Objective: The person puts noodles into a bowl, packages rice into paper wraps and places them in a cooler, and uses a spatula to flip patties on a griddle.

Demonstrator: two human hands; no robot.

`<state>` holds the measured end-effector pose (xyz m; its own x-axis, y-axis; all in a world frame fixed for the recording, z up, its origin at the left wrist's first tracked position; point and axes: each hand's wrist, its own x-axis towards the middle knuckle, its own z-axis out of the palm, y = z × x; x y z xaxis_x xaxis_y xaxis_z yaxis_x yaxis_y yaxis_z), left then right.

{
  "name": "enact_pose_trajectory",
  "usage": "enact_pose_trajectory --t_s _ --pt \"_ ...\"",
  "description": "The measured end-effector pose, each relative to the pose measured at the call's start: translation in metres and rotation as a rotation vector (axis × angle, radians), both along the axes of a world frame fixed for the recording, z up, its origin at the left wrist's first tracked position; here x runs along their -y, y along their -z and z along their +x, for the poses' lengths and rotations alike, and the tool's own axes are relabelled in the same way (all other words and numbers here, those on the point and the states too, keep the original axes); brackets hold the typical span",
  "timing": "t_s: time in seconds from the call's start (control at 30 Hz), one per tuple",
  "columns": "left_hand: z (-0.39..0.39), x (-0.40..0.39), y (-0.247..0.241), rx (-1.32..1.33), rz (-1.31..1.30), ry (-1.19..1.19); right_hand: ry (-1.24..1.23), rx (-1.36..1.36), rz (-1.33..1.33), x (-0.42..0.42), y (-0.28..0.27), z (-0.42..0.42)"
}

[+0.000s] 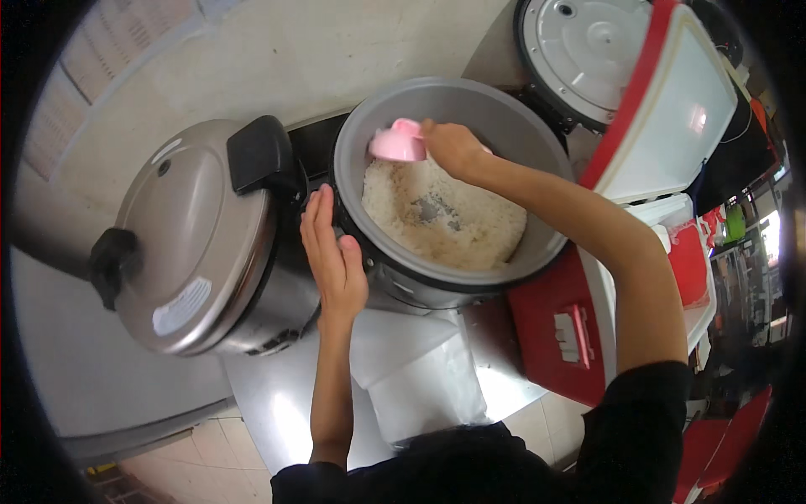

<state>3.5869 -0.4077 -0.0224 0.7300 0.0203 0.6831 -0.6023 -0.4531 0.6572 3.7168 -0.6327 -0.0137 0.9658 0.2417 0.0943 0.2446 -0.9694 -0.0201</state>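
My right hand grips a pink plastic scoop, its bowl tipped over inside a deep rice cooker pot at the far left wall. Cooked white rice covers much of the pot's bottom, with a patch of grey base showing through. Whether the scoop contains rice is hidden from this side. My left hand holds nothing. It is raised flat beside the pot's near left rim, thumb apart from the fingers; I cannot tell whether it touches the rim.
On the left stands a closed metal rice cooker with black handles. Clear plastic bags lie on the steel table before me. To the right is a red cooler box, its white-lined lid raised. Behind it shows another metal lid.
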Motion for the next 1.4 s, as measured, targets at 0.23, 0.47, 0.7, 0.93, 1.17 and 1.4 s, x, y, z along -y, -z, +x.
enact_pose_trajectory --t_s 0.23,0.47,0.7,0.93,1.17,1.4 --pt "0.024 -0.007 0.035 0.062 -0.177 0.032 -0.281 -0.389 -0.263 -0.036 0.042 0.026" --pt "0.024 0.005 0.033 -0.002 -0.253 -0.04 -0.143 -0.92 -0.143 -0.06 0.057 -0.039" --pt "0.021 0.008 0.026 -0.02 -0.274 -0.042 -0.662 -0.855 -0.433 -0.056 -0.068 -0.084" --pt "0.017 -0.002 0.026 0.022 -0.132 -0.05 0.197 -1.125 0.484 -0.041 -0.025 -0.049" --pt "-0.086 -0.049 0.126 -0.563 -0.081 -0.08 0.569 -1.134 1.346 -0.023 -0.094 -0.14" --pt "-0.101 -0.035 0.238 -0.53 0.577 -0.271 0.633 -1.164 1.518 0.006 -0.129 -0.312"
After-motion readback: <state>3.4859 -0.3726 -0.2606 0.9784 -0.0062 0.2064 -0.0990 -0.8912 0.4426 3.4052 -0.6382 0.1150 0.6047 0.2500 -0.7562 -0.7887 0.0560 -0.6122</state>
